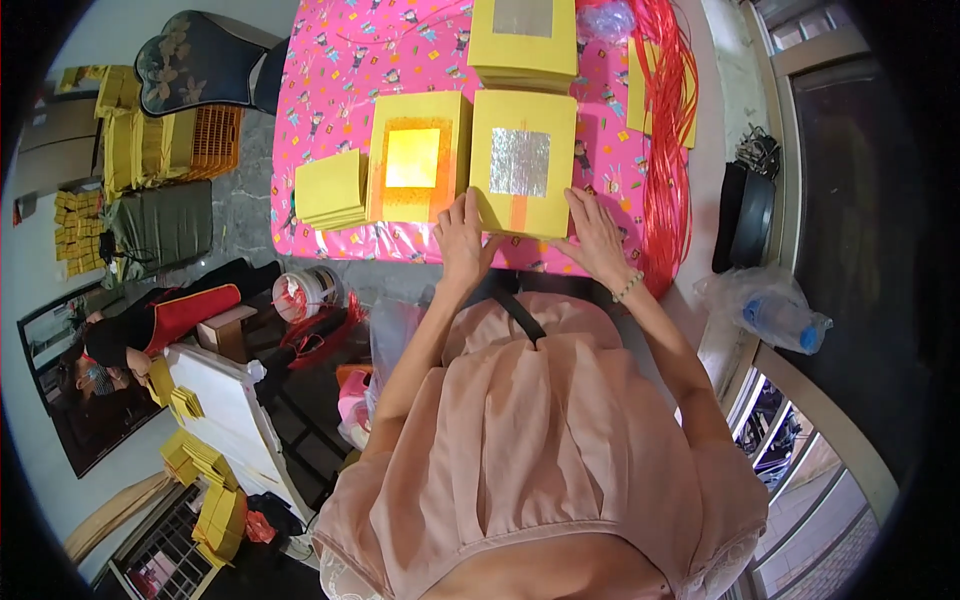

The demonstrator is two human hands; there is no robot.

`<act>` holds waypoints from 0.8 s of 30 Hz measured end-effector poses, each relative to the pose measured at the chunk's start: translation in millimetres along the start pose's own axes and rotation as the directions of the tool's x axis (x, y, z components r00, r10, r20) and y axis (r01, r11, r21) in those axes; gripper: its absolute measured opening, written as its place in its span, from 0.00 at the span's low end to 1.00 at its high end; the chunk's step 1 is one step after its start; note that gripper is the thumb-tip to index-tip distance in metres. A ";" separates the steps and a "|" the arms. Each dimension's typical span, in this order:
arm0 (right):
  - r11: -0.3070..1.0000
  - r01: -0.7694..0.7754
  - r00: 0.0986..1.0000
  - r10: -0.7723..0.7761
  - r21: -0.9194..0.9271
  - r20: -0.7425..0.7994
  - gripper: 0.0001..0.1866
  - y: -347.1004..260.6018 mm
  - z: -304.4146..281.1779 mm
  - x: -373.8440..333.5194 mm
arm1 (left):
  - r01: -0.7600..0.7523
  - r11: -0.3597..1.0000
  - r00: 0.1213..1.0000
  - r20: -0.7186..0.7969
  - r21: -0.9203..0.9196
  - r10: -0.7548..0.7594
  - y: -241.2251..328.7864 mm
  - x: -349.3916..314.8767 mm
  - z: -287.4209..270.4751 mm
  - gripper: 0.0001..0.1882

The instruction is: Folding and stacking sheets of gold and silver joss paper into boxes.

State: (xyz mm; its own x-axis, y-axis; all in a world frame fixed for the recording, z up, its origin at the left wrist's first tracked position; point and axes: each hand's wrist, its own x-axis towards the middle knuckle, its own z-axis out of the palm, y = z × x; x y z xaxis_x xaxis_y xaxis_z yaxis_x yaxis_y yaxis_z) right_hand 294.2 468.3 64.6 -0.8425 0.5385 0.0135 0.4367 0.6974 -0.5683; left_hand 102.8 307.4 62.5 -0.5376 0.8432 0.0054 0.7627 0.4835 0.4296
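A thick stack of yellow paper sheets with a silver square on its top sheet lies near the table's front edge. My left hand grips its near left corner, fingers along the side and thumb at the front. At the near right corner my right hand holds the same stack, its fingers up the right side and thumb along the front edge. Close beside my left hand stands another yellow stack with a gold square on an orange patch.
Behind lies another yellow paper stack; smaller yellow pieces sit at the left. Red plastic strings hang over the table's right side. A white bucket stands below left. Another person works at a white table.
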 end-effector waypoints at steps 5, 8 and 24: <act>0.996 -0.057 0.990 0.065 0.071 -0.124 0.35 12.7 -13.0 41.9 | -0.031 0.999 1.000 -0.006 -0.044 0.030 0.7 0.4 0.3 0.51; 0.999 0.046 0.955 -0.040 0.013 -0.293 0.28 38.8 -11.6 95.3 | -0.100 0.993 0.994 -0.043 -0.062 0.098 -0.7 3.6 1.7 0.52; 0.989 0.010 0.979 -0.041 -0.149 -0.202 0.16 57.4 -6.1 166.4 | -0.074 0.985 0.997 0.007 -0.156 0.076 -0.3 11.6 -2.3 0.49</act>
State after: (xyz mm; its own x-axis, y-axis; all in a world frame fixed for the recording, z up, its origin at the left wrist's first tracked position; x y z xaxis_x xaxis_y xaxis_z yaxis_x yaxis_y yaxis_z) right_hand 181.0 600.8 39.2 -0.7787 0.5940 0.2021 0.4700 0.7656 -0.4392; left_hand 95.5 316.5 64.5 -0.4752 0.8793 0.0315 0.7348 0.3770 0.5639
